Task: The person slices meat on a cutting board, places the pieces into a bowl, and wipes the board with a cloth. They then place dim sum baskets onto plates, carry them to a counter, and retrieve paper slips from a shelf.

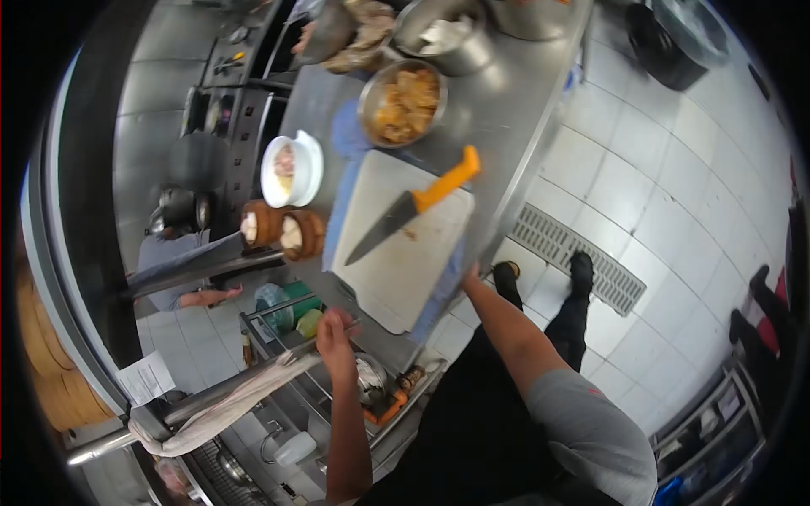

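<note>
The cutting board [384, 282] lies on the table [506, 93], ahead of and between the fingers of the left hand [336, 331] and those of the right hand [471, 276]. A blue cloth [447, 282] shows along its borders, probably serving as a pad against sliding. The knife [409, 207] rests flat across the board, forward of both sets of fingers, blade tip toward the left side; its orange handle overhangs the board's far edge, which likely leaves the handle free to grip and the blade supported. A metal bowl [368, 118] of browned food [405, 103] stands farther forward; a white bowl [270, 175] stands forward and left of the left fingers. Both appear placed to keep the board's surface available. The left fingers are curled inward near the table's corner; blur prevents telling whether they grip anything. The right fingers are at the table's side edge, mostly hidden; their opening and contact cannot be determined.
</note>
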The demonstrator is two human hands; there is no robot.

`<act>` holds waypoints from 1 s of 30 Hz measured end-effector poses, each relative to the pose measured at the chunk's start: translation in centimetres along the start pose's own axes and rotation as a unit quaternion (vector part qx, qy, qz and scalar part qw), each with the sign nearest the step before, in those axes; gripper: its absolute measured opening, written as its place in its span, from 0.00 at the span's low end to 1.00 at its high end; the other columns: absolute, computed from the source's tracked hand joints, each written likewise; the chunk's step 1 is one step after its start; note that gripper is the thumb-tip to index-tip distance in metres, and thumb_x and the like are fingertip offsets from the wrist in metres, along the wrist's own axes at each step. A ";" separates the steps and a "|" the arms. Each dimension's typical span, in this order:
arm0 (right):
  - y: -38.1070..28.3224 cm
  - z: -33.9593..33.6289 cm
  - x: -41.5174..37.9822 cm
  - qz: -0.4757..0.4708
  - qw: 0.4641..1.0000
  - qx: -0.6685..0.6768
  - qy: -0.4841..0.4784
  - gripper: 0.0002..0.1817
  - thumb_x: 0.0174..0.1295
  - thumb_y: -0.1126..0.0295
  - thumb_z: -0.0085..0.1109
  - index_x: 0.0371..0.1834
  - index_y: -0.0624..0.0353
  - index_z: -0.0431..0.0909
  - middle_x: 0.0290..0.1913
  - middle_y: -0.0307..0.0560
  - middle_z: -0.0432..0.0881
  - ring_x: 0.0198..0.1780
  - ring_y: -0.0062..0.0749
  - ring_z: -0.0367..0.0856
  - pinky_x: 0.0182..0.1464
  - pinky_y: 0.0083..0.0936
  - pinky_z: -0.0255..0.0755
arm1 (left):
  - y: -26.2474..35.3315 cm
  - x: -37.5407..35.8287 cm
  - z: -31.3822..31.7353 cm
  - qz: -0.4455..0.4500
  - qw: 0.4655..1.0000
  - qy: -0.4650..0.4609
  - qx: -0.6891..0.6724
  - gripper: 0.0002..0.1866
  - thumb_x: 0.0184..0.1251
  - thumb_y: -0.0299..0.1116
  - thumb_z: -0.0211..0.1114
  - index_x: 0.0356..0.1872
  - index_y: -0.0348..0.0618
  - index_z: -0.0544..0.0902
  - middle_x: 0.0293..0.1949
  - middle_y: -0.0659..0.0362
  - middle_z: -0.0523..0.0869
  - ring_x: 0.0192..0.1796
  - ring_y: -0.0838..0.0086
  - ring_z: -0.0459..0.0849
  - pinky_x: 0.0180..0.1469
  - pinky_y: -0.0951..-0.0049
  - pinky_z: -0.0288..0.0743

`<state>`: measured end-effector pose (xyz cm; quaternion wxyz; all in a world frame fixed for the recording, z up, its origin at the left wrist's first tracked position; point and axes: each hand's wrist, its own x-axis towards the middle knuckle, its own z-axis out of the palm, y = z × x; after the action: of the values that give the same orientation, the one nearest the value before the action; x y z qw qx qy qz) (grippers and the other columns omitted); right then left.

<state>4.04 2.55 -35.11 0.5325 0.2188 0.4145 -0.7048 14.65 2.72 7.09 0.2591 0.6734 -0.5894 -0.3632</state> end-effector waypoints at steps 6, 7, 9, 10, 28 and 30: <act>-5.1 3.4 -2.9 -0.147 0.898 -0.413 0.012 0.29 0.57 0.66 0.66 0.61 0.67 0.72 0.59 0.56 0.79 0.58 0.47 0.79 0.60 0.37 0.72 | -5.1 20.4 -0.6 -0.036 0.962 0.265 -0.060 0.23 0.76 0.46 0.54 0.59 0.35 0.75 0.51 0.55 0.79 0.51 0.68 0.79 0.48 0.65 0.74; -5.3 3.3 -3.0 -0.151 0.894 -0.422 0.011 0.29 0.57 0.66 0.65 0.61 0.67 0.72 0.59 0.56 0.79 0.58 0.47 0.79 0.60 0.37 0.72 | -4.6 21.4 -0.3 -0.039 0.960 0.269 -0.067 0.23 0.76 0.46 0.54 0.59 0.35 0.75 0.51 0.55 0.79 0.51 0.68 0.79 0.48 0.65 0.74; -5.6 3.4 -3.5 -0.161 0.886 -0.435 0.008 0.29 0.57 0.66 0.65 0.61 0.67 0.72 0.59 0.57 0.79 0.58 0.46 0.79 0.60 0.37 0.72 | -3.3 22.9 -0.5 -0.215 0.937 0.240 -0.132 0.25 0.75 0.46 0.53 0.58 0.32 0.76 0.54 0.51 0.79 0.53 0.63 0.80 0.50 0.63 0.76; -5.7 3.4 -3.6 -0.164 0.883 -0.440 0.005 0.29 0.58 0.66 0.64 0.61 0.68 0.72 0.59 0.57 0.79 0.58 0.46 0.79 0.60 0.37 0.72 | -3.8 23.9 -0.9 -0.211 0.936 0.244 -0.141 0.25 0.75 0.46 0.53 0.58 0.32 0.76 0.54 0.51 0.79 0.53 0.63 0.80 0.50 0.63 0.76; -10.8 2.2 -9.1 -0.242 0.836 -0.487 -0.072 0.26 0.61 0.70 0.59 0.62 0.69 0.71 0.58 0.59 0.79 0.58 0.44 0.78 0.59 0.37 0.71 | -3.0 32.8 -6.8 -0.105 0.855 0.109 -0.495 0.31 0.71 0.47 0.52 0.72 0.47 0.64 0.69 0.51 0.69 0.69 0.56 0.69 0.72 0.52 0.62; -13.8 1.1 -10.9 -0.248 0.828 -0.495 -0.091 0.25 0.61 0.71 0.59 0.62 0.69 0.70 0.58 0.60 0.79 0.58 0.43 0.78 0.59 0.37 0.70 | -3.9 32.3 -5.8 -0.101 0.862 0.122 -0.482 0.32 0.66 0.39 0.59 0.71 0.46 0.66 0.66 0.51 0.71 0.65 0.57 0.72 0.67 0.54 0.66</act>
<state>-4.99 9.10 -21.44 0.4124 -0.2498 0.6977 -0.5299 22.93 -28.77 1.63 0.5831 0.5595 -0.2331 -0.5410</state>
